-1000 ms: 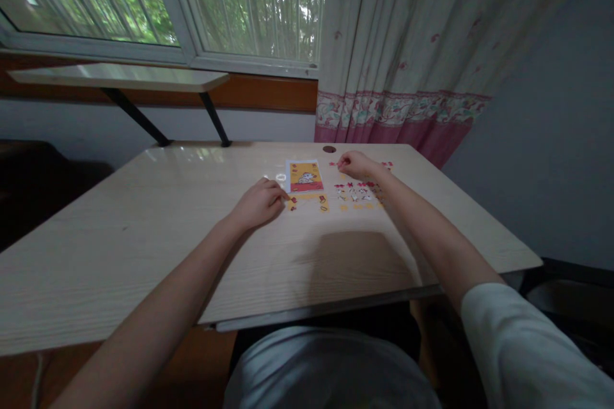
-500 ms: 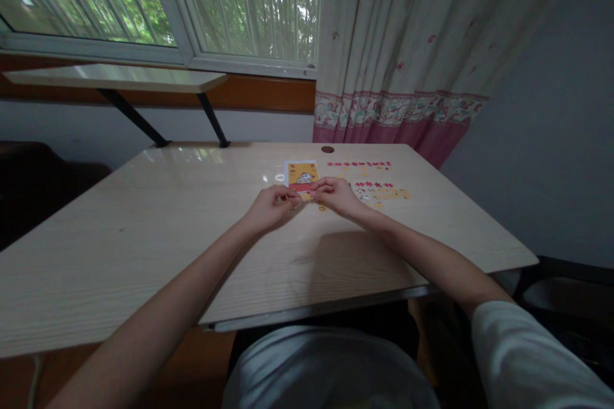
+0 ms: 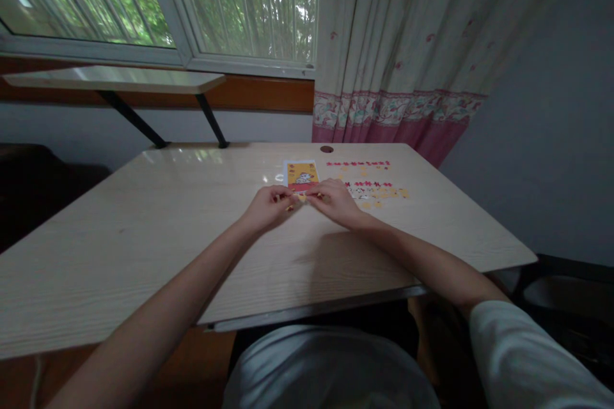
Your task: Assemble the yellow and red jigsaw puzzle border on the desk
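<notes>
My left hand [image 3: 269,208] and my right hand [image 3: 334,200] meet fingertip to fingertip over the table, both closed in a pinch. Between them shows a small yellow piece [image 3: 302,199], which looks like a jigsaw puzzle piece; the fingers cover much of it. Just beyond the fingertips lies a picture card [image 3: 302,172] with a white border, a yellow and red ground and a white animal figure. To the right, small red pieces [image 3: 357,163] lie in a row, and yellow and white pieces [image 3: 384,193] are spread in rows closer to me.
The pale wooden table [image 3: 158,249] has a round cable hole [image 3: 327,149] near its back edge. A raised shelf [image 3: 119,78] on black supports stands at the back left. A patterned curtain [image 3: 398,51] hangs behind, beside a barred window [image 3: 249,6].
My right hand has shifted slightly left, closer to my left hand's fingertips. The small yellow piece stays between the hands, and the card and the rows have stayed put.
</notes>
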### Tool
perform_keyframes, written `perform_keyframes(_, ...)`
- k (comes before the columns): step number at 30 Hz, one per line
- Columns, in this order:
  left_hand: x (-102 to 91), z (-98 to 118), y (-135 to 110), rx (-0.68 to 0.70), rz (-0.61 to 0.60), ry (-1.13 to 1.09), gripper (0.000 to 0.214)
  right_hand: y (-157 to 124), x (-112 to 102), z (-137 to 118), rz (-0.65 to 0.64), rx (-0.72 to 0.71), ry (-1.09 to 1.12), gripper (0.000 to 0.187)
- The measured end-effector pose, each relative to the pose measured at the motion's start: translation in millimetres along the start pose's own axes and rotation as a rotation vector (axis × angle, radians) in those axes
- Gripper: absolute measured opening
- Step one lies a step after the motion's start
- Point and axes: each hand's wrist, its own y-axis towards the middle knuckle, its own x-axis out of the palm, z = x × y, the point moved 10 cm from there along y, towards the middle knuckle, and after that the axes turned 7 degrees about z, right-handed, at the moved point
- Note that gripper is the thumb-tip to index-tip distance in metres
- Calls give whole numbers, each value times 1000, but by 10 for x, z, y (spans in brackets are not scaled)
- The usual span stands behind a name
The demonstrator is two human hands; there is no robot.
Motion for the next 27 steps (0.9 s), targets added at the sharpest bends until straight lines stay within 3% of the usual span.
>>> perform_keyframes(8,25,0,11,56,-74,33,29,-20,53,-61,-30,-78,-104,27)
perform_keyframes(12,-170,25,117,192,-53,227,29,-8,115,-25,-18,-33,-85,22)
perform_keyframes(15,-193,32,143,345,-143,441,27,-18,275,-9,-89,11,-27,17)
perform_keyframes(18,-195,-19,144,404,-180,539,27,-42,410,-35,-168,24,-10,13)
perform_keyframes(21,-160,-29,126,448,-187,573,25,-53,414,-65,-179,18,-10,13)
perform_keyframes(27,-123,-33,113,491,-190,635,26,-137,502,-250,-360,-173,113,18)
